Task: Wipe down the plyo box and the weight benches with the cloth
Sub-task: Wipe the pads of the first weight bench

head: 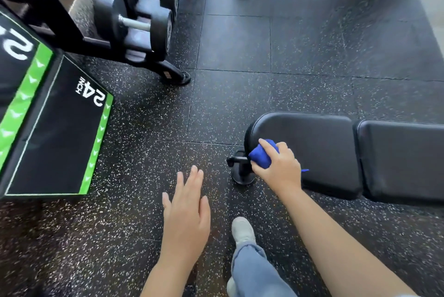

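Okay, your right grip is clenched on the blue cloth, fingers curled over the top and thumb on the near side. The cloth is bunched into a wad, probably so you get a firm lump to scrub with and no loose ends dragging. One small tail pokes out behind the wrist.

The wad presses on the rounded end of the bench, at the near corner, right above the bench foot. Starting at the end makes sense: the seat pad and the second pad run off to your right, so one sweep along them would cover both.

Your left grip is released, fingers straight and slightly spread, holding nothing. It hovers over the floor, likely for balance as you lean in. Can't tell if it touches anything.

Your shoe is planted near the bench foot, which keeps you close enough to bear down on the pad.

The plyo box sits well apart on your left, just beside the dumbbell rack. Nothing rests on it. Can't tell whether it's been wiped.
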Demonstrator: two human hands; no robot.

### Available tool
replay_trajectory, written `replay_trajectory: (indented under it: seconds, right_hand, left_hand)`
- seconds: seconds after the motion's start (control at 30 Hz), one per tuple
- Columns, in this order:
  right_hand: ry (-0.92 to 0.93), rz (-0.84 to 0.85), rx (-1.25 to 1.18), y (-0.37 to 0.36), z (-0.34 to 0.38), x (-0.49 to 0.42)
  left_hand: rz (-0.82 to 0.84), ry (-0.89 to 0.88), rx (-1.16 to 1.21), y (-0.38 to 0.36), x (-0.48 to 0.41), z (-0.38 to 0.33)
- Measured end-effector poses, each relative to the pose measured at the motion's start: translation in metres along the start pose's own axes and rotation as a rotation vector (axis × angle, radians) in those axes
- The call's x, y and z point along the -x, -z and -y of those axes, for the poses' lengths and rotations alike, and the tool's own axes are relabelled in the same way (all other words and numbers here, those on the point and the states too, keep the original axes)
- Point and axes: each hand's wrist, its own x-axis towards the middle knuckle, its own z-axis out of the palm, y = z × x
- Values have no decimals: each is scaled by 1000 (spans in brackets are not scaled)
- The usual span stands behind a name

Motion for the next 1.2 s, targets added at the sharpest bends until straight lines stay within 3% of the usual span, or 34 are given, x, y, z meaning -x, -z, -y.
replay_trajectory:
  seconds: [0.1, 0.2, 0.47, 0.63, 0.87, 1.2]
  right_hand:
    - [-151, 126, -164, 37, 17, 12]
    - [-225, 115, -388, 81, 39, 20]
    - [-196, 73, -678, 189, 88, 22]
    - [-136, 61, -724, 229, 107, 16]
    - [-151, -5, -670, 237, 141, -23]
    - [-230, -129, -607, 235, 233, -94]
  left_hand:
    - [7, 10, 33, 27, 8, -22]
    - [19, -28, 38, 51, 15, -46]
    - [3, -192, -45, 125, 22, -105]
    - [-81, -279, -143, 157, 24, -104]
    - [-31, -398, -216, 179, -36, -97]
    - [19, -795, -341, 258, -172, -104]
